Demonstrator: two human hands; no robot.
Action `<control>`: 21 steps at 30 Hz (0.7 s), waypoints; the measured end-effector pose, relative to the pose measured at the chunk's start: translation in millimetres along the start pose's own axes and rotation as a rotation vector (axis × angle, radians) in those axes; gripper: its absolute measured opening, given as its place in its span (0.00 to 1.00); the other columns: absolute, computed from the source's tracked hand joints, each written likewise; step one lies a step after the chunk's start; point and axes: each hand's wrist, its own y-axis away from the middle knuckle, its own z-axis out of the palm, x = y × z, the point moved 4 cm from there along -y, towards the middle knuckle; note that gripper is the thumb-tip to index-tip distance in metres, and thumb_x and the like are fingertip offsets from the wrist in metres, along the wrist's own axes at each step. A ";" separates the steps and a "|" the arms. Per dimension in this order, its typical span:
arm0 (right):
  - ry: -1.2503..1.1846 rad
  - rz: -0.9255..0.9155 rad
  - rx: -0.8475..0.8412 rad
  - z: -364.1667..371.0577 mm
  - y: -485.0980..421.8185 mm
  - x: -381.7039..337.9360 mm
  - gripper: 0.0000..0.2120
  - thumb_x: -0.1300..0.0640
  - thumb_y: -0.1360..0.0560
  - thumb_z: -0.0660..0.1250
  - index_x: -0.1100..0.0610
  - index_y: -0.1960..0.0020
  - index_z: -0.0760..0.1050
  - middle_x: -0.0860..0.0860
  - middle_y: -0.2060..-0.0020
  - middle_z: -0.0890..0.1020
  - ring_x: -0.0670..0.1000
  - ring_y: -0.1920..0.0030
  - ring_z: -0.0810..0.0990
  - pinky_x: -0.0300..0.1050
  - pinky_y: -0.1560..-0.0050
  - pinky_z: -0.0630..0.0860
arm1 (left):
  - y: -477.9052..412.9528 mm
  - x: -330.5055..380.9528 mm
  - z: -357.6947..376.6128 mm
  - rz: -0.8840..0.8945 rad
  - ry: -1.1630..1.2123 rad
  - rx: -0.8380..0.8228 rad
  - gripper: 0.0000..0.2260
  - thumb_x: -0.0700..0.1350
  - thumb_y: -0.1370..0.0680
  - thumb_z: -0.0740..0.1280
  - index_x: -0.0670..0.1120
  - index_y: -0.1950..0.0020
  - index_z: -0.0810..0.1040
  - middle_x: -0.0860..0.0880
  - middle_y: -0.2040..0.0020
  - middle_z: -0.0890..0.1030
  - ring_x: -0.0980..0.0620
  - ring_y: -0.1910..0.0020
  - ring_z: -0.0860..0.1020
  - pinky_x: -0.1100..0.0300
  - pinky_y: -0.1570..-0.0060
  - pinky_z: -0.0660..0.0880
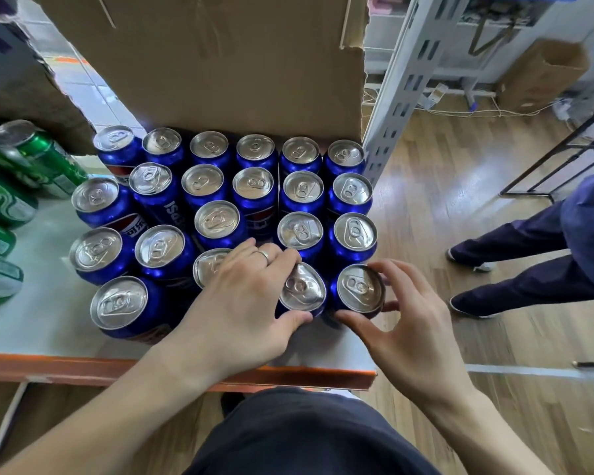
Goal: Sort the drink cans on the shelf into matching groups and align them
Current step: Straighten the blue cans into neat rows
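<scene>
Several blue cola cans (254,183) stand upright in rough rows on the white shelf (48,320). My left hand (240,303) grips a front-row blue can (300,289), thumb in front and fingers behind; its palm covers part of the neighbouring can (210,265). My right hand (405,323) curls round the front right corner can (359,287), thumb at the near side and fingers at the far right. Several green cans (38,156) stand at the shelf's left end.
A cardboard sheet (220,63) stands behind the blue cans. The shelf's orange front edge (151,370) runs below my hands, and a grey perforated upright (398,97) marks its right end. Another person's legs (515,265) stand on the wooden floor to the right.
</scene>
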 end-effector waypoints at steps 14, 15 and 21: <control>0.134 -0.013 -0.003 -5.7 -3.2 -11.3 0.36 0.35 0.31 0.73 0.53 0.32 0.69 0.46 0.36 0.73 0.43 0.36 0.69 0.31 0.35 0.63 | 12.4 -22.5 -24.8 0.043 0.001 0.097 0.32 0.69 0.29 0.60 0.47 0.37 0.79 0.54 0.44 0.77 0.54 0.45 0.74 0.50 0.26 0.59; 0.157 -0.040 0.013 -7.1 -4.6 -17.9 0.35 0.36 0.31 0.72 0.55 0.32 0.70 0.48 0.35 0.73 0.44 0.36 0.68 0.28 0.35 0.60 | 15.7 -29.1 -31.1 0.040 -0.014 0.119 0.31 0.68 0.29 0.61 0.46 0.38 0.79 0.54 0.44 0.78 0.53 0.44 0.75 0.50 0.26 0.59; 0.189 -0.231 0.037 3.4 -25.0 -76.8 0.21 0.47 0.27 0.70 0.55 0.38 0.77 0.48 0.38 0.77 0.48 0.38 0.72 0.42 0.36 0.68 | 35.3 -83.2 -71.3 -0.045 -0.119 0.211 0.25 0.63 0.28 0.65 0.49 0.39 0.80 0.53 0.43 0.79 0.47 0.46 0.78 0.44 0.34 0.69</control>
